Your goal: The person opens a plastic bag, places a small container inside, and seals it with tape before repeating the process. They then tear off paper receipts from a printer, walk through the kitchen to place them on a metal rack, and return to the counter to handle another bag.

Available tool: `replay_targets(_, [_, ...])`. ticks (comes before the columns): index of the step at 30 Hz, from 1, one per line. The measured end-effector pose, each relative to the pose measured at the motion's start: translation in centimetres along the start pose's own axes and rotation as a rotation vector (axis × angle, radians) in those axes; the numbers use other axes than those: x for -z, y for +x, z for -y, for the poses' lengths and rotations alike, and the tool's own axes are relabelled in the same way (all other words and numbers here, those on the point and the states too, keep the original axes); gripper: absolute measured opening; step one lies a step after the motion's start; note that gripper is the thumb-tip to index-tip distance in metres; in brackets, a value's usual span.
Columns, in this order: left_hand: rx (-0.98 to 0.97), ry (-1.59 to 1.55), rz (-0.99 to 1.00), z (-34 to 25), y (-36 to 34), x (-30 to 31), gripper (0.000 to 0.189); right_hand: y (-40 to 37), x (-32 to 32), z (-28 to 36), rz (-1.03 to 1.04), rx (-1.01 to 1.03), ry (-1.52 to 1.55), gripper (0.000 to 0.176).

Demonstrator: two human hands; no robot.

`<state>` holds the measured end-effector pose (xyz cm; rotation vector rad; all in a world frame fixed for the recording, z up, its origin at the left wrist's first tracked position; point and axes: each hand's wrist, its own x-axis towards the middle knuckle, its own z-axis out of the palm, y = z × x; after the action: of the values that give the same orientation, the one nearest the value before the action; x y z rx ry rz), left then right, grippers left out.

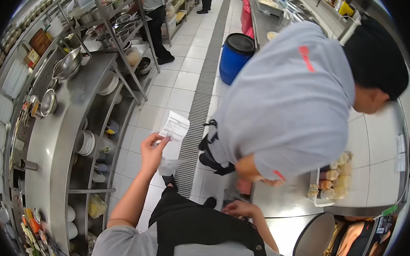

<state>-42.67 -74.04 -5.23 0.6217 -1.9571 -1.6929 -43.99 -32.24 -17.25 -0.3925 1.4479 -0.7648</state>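
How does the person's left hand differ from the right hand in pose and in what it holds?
The left hand is raised above the tiled floor; the right hand is low, by the steel counter edge. The left hand pinches a white paper slip; whether the right hand holds anything is unclear. Both are bare.

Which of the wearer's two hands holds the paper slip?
The left hand, raised over the tiled floor, pinches the slip; the right hand sits low by the steel counter.
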Motion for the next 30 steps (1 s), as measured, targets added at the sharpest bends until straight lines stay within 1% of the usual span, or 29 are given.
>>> replay_targets(1, [0.015,-0.027,-0.044,0.0,2.0,0.6,0.006,5.0,-0.4,-0.5,-0.001,0.087,-0.085,0.035])
replay_targets(2, [-0.034,-0.069,-0.048,0.1,4.2,1.1,0.006,7.6,-0.2,1.0,-0.052,0.047,-0.102,0.036])
replay_targets(4, [-0.044,-0.199,-0.062,0.5,8.8,1.9,0.006,13.2,0.6,5.5,-0.162,-0.019,-0.114,0.038])
replay_targets(5, [-0.045,-0.262,-0.067,0.5,11.1,2.4,0.006,16.0,2.0,6.9,-0.236,0.189,-0.282,0.039])
replay_targets(6, [0.008,-0.348,-0.050,-1.0,12.9,2.8,0.008,16.5,2.6,11.5,-0.361,0.122,-0.373,0.042])
replay_targets(7, [0.007,-0.399,-0.040,-2.0,15.5,3.0,0.008,18.6,3.4,13.5,-0.490,0.186,-0.516,0.043])
replay_targets(8, [0.020,-0.450,-0.036,-2.5,17.7,3.3,0.009,19.8,4.0,16.7,-0.570,0.159,-0.554,0.044])
replay_targets(9, [0.044,-0.500,-0.041,-2.9,19.6,3.6,0.009,21.4,4.8,19.3,-0.601,0.253,-0.531,0.042])
replay_targets(10, [0.057,-0.537,-0.018,-3.8,21.5,4.0,0.010,23.2,5.6,21.7,-0.566,0.301,-0.505,0.043])
replay_targets(11, [0.067,-0.574,-0.002,-4.6,23.5,4.3,0.011,24.6,5.9,24.1,-0.538,0.332,-0.374,0.042])
replay_targets(12, [0.021,-0.586,-0.005,-4.7,25.8,4.3,0.013,25.6,6.3,26.9,-0.481,0.293,-0.379,0.042])
replay_targets(13, [0.018,-0.608,0.001,-4.7,27.5,4.6,0.013,26.6,6.8,29.6,-0.431,0.265,-0.386,0.042])
replay_targets(15, [0.008,-0.655,0.028,-5.0,31.4,4.5,0.014,29.3,8.3,33.2,-0.404,0.377,-0.346,0.042])
replay_targets(16, [0.006,-0.633,0.010,-4.8,33.3,4.4,0.014,30.6,9.1,34.7,-0.395,0.429,-0.321,0.042])
replay_targets(19, [0.021,-0.583,0.035,-3.4,39.4,3.9,0.015,34.5,14.1,39.2,-0.357,0.424,-0.192,0.045])
replay_targets(20, [0.035,-0.580,0.026,-2.5,41.8,3.4,0.016,36.1,16.3,40.1,-0.371,0.397,-0.148,0.042])
replay_targets(24, [0.077,-0.523,0.003,-0.6,51.4,1.4,0.017,41.8,27.1,43.7,-0.431,0.340,-0.333,0.038])
replay_targets(27, [0.074,-0.428,-0.030,0.1,59.4,0.3,0.019,44.9,36.5,48.5,-0.342,0.253,-0.466,0.042])
replay_targets(28, [0.086,-0.394,-0.040,0.2,61.7,0.0,0.020,45.3,39.6,50.8,-0.305,0.237,-0.406,0.038])
replay_targets(30, [0.122,-0.345,-0.027,-0.3,66.1,-0.6,0.020,46.0,45.3,55.8,-0.340,0.367,-0.201,0.038])
